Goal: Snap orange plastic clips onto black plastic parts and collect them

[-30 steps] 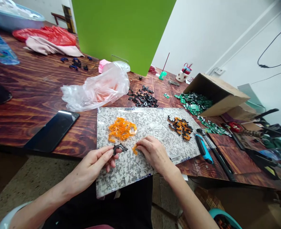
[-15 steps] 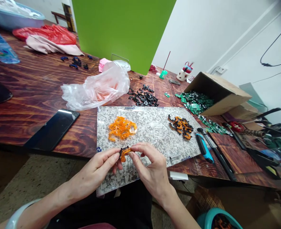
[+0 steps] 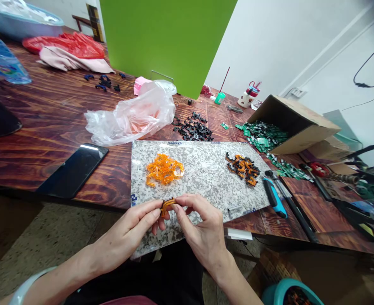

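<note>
Between my two hands is a small curved orange-and-black plastic part, held above the front of a speckled stone slab. The fingertips of my left hand pinch its left end. My right hand grips the other end between thumb and forefinger. Just beyond lies a pile of translucent orange plastic pieces. Thin clear strips are spread at the slab's middle. Toward the right side sits a heap of joined orange-and-black parts.
Behind the slab are black plastic pieces and a clear plastic bag. A phone lies left. To the right are a blue-handled tool and a cardboard box spilling green circuit boards. A teal bucket stands below.
The orange-and-black part has turned slightly in my fingers, and its orange and black pieces look closer together. Both hands keep their grip. The whole view has shifted a little.
</note>
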Motion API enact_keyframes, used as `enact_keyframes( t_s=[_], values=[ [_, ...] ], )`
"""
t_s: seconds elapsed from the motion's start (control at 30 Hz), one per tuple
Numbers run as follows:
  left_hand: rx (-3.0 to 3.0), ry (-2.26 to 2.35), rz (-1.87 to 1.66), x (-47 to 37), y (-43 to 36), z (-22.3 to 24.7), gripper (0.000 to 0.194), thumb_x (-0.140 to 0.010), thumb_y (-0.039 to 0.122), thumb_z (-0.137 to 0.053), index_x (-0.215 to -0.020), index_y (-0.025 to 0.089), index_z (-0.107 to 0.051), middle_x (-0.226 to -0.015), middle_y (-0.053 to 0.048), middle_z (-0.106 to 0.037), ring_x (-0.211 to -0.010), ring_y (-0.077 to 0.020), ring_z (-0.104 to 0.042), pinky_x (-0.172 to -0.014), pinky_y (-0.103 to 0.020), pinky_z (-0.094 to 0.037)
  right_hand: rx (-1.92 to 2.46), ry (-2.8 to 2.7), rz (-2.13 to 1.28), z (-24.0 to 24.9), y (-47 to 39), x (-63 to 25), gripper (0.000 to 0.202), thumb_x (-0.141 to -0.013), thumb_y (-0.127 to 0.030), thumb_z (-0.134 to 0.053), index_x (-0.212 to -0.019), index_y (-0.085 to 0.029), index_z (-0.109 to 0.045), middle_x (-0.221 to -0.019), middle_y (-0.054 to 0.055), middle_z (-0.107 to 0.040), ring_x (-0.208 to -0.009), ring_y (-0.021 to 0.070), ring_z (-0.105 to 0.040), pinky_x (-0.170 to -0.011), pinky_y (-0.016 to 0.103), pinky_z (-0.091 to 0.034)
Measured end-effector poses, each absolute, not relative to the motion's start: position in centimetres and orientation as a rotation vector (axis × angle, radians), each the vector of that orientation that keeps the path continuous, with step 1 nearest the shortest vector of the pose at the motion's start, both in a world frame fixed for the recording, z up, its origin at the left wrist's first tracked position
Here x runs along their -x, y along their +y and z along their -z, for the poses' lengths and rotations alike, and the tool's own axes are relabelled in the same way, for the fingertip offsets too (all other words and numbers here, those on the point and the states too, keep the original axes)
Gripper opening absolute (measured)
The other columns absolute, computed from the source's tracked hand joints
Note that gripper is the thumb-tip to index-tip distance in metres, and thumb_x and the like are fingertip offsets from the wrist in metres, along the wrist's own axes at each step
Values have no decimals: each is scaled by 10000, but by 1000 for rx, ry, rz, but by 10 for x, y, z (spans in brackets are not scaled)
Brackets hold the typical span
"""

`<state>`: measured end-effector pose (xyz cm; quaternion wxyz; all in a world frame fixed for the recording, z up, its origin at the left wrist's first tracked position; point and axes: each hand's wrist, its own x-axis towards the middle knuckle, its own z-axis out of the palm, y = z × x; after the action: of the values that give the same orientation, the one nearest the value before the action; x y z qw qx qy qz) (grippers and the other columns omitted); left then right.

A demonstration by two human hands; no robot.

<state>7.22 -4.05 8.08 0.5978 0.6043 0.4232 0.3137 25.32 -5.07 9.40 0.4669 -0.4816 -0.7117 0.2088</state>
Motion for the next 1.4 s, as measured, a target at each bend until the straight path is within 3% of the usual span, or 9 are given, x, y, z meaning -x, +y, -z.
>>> enact_keyframes(
  t_s=[0.13,0.37,0.67,0.87,1.4],
  values=[
    [-1390,946,-739,-75,-43,-80,275,-964,423,-499,-884,212,-656,-759,8,-616,-725,-162,-553,-690,-229,-466,1185,-1727,-514,-94,-53,-252,139,-874,-89,-629,-921,-195,-704,-886,57,-729,-808,163,-676,-658,259,-548],
    [-1436,976,-749,-75,-44,-75,252,-970,405,-513,-993,211,-673,-805,5,-609,-727,-151,-535,-661,-221,-462,1182,-1697,-551,-90,-56,-249,150,-857,-82,-653,-929,-199,-716,-892,58,-729,-825,163,-684,-663,253,-556],
    [-1604,994,-733,-71,-40,-76,265,-978,390,-478,-916,199,-650,-877,-28,-656,-782,-173,-591,-707,-235,-479,1227,-1648,-809,-95,-54,-258,144,-841,-188,-725,-984,-183,-711,-889,31,-728,-753,140,-673,-655,235,-539],
    [-1710,974,-713,-69,-40,-80,241,-973,337,-471,-1017,211,-672,-941,-41,-687,-867,-194,-636,-788,-239,-494,1191,-1637,-1010,-93,-52,-261,124,-887,-257,-689,-987,-201,-737,-888,30,-726,-800,146,-663,-683,236,-534],
    [-1883,911,-668,-68,-37,-81,240,-994,276,-450,-892,190,-649,-793,-5,-620,-725,-135,-587,-683,-187,-443,1223,-1653,-1050,-90,-57,-264,95,-910,-256,-657,-925,-177,-709,-834,16,-686,-741,132,-610,-678,232,-477]
  ],
)
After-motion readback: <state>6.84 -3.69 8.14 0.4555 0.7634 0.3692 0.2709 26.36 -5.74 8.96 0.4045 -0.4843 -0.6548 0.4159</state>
